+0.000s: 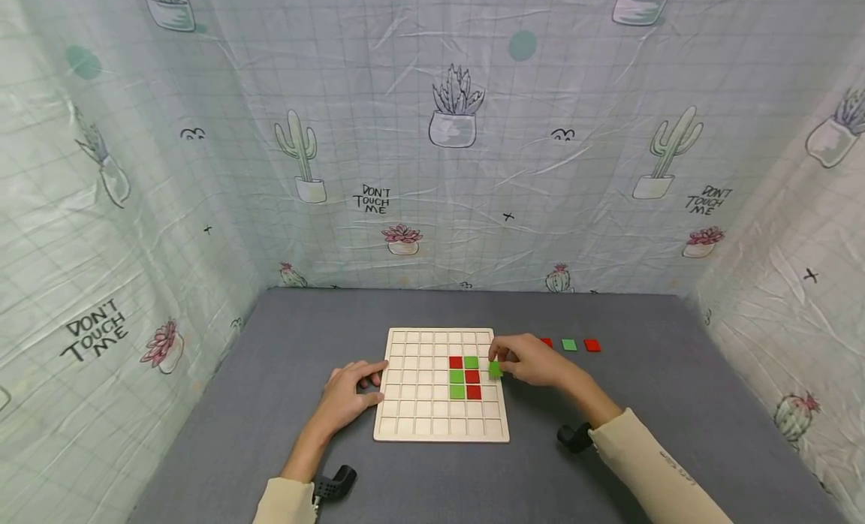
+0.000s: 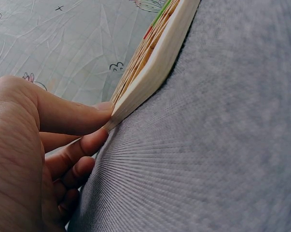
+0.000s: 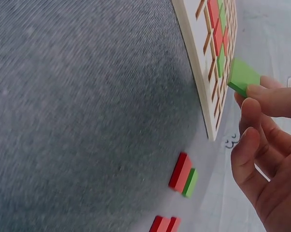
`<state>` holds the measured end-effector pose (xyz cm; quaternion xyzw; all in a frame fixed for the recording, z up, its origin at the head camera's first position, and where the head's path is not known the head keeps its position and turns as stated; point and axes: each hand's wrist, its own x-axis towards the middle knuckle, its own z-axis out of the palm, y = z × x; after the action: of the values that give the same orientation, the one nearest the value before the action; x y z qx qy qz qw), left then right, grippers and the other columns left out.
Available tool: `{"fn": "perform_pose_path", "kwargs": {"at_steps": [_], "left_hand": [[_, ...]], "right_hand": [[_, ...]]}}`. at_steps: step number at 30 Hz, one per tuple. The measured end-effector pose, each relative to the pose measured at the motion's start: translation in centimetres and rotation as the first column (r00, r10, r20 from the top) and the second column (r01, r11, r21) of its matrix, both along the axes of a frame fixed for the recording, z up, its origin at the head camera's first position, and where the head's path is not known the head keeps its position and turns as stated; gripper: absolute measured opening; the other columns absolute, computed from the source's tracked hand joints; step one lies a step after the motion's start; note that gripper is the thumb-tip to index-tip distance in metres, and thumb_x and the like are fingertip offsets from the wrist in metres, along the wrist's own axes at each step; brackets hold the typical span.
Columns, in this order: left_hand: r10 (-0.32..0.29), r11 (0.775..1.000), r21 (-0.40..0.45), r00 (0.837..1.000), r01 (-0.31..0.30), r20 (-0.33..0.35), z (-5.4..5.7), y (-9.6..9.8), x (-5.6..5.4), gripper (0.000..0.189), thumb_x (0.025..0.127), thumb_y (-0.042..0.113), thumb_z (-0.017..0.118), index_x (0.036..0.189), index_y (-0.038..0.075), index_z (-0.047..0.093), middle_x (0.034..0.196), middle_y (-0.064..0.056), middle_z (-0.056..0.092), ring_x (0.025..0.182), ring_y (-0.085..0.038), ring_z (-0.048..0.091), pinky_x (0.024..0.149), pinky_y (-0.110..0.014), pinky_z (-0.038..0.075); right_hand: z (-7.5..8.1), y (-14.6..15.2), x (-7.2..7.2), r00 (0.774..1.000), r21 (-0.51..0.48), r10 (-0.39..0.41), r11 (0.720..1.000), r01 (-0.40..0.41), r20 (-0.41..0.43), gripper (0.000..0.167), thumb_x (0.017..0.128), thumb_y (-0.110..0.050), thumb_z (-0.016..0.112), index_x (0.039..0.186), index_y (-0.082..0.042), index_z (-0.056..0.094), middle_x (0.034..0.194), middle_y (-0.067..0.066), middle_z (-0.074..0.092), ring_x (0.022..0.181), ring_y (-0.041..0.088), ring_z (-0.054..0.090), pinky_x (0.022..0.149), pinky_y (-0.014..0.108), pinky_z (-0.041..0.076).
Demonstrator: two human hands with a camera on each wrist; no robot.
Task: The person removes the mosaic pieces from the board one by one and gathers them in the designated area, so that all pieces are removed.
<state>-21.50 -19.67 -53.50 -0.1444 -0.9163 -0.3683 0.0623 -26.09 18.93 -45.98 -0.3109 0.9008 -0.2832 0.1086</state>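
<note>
A square wooden grid board (image 1: 412,426) lies flat on the grey table. Two neighbouring columns of it hold red and green square tiles, among them a red tile (image 1: 474,393) and a green tile (image 1: 457,392). At the board's left edge rests my left hand (image 1: 346,395), thumb and index finger spread apart and touching the rim. My right hand (image 1: 534,361) pinches a green square tile (image 3: 242,77) between thumb and fingertips, above the board's right side. In the right wrist view that tile is tilted and apart from the board, while the other fingers curl loosely.
Right of the board, loose tiles lie in a row on the table (image 1: 642,404): a green one (image 1: 569,344), a red one (image 1: 592,345) and others partly hidden by my right hand. A cactus-print curtain (image 1: 473,186) hangs behind and along both sides.
</note>
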Motion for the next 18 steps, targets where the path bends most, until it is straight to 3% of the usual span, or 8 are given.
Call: {"fn": "perform_pose_path", "kwargs": {"at_steps": [6,18], "left_hand": [[-0.002,1.000,0.002,1.000,0.002,-0.001,-0.1,0.0,-0.1,0.057,0.078,0.016,0.083,0.133,0.020,0.072,0.087,0.018,0.060,0.080,-0.003,0.049,0.090,-0.038,0.029],[0.002,1.000,-0.005,1.000,-0.002,-0.010,-0.1,0.0,-0.1,0.057,0.078,0.017,0.084,0.133,0.021,0.072,0.087,0.019,0.059,0.080,-0.002,0.049,0.088,-0.038,0.029]], "right_hand": [[-0.1,1.0,0.0,0.999,-0.017,0.005,1.000,-0.005,-0.033,0.016,0.095,-0.001,0.066,0.107,-0.011,0.070,0.100,0.005,0.073,0.075,0.009,0.062,0.066,0.026,0.051],[-0.2,3.0,0.1,0.999,-0.002,-0.037,0.999,0.037,-0.020,0.016,0.096,0.000,0.066,0.107,-0.011,0.071,0.101,0.003,0.073,0.077,0.010,0.063,0.066,0.025,0.051]]}}
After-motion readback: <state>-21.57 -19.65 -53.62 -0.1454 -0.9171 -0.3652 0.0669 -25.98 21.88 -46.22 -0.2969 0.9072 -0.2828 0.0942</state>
